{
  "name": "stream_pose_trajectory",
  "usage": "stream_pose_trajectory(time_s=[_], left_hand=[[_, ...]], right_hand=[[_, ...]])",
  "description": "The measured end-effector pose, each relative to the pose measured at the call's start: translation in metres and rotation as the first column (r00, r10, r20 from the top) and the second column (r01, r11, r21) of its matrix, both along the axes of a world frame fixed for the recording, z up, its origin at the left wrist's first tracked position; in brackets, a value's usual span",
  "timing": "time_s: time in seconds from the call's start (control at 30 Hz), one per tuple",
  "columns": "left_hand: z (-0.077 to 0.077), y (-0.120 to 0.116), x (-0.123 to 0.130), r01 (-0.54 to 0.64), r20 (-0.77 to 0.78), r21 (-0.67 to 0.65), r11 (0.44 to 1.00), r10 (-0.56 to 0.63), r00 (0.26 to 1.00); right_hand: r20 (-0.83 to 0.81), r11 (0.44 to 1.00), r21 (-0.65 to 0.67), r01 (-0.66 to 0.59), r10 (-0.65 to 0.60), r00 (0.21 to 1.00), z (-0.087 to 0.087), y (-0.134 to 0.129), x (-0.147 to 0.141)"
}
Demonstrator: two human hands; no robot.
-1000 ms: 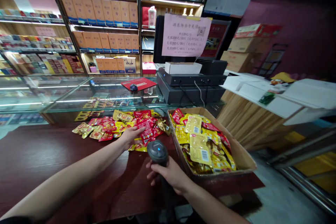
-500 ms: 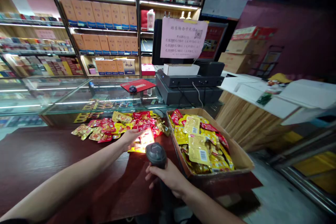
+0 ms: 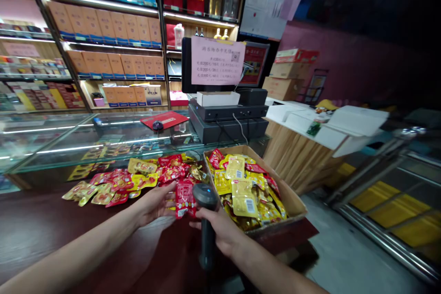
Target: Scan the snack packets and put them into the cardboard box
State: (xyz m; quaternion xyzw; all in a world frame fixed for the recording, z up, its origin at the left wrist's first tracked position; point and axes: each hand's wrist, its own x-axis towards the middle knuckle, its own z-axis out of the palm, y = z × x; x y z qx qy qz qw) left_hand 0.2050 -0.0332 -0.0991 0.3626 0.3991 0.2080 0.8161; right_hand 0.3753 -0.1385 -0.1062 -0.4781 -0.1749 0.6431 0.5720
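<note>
Red snack packet (image 3: 182, 199) half-hidden behind scanner (image 3: 206, 196)

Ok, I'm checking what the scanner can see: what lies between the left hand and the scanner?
In the head view, a red snack packet stands between the left hand and the barcode scanner, close beside the scanner's head.

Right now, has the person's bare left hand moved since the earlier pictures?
Yes, the left hand drew back, from atop the red-and-yellow foil snack packets to in front of them.
</note>
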Motion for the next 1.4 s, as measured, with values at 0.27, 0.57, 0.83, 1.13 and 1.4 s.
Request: stream_pose_trajectory(time_s=[0.27, 0.57, 0.83, 1.13, 1.4], left_hand=[[0.045, 0.009, 0.054, 0.049, 0.169, -0.043, 0.998, -0.041, 0.985], [0.069, 0.029, 0.189, 0.103, 0.137, 0.074, 0.992, -0.112, 0.984], [0.044, 0.046, 0.207, 0.09, 0.055, 0.061, 0.994, -0.093, 0.994], [0.043, 0.043, 0.113, -0.01, 0.038, 0.048, 0.999, 0.009, 0.999], [0.027, 0.036, 0.009, -0.171, 0.011, 0.0, 0.985, 0.171, 0.985]], right_hand=[[-0.056, 0.992, 0.077, 0.104, -0.1, 0.993, 0.042, -0.008, 0.053], [0.061, 0.917, 0.183, 0.354, -0.37, 0.927, 0.074, -0.015, 0.143], [0.078, 0.908, 0.098, 0.407, -0.415, 0.906, 0.06, -0.019, 0.165], [-0.004, 0.99, 0.084, 0.111, -0.111, 0.994, 0.061, 0.0, 0.09], [-0.058, 0.997, -0.037, -0.061, 0.058, 0.997, 0.029, 0.023, 0.004]])
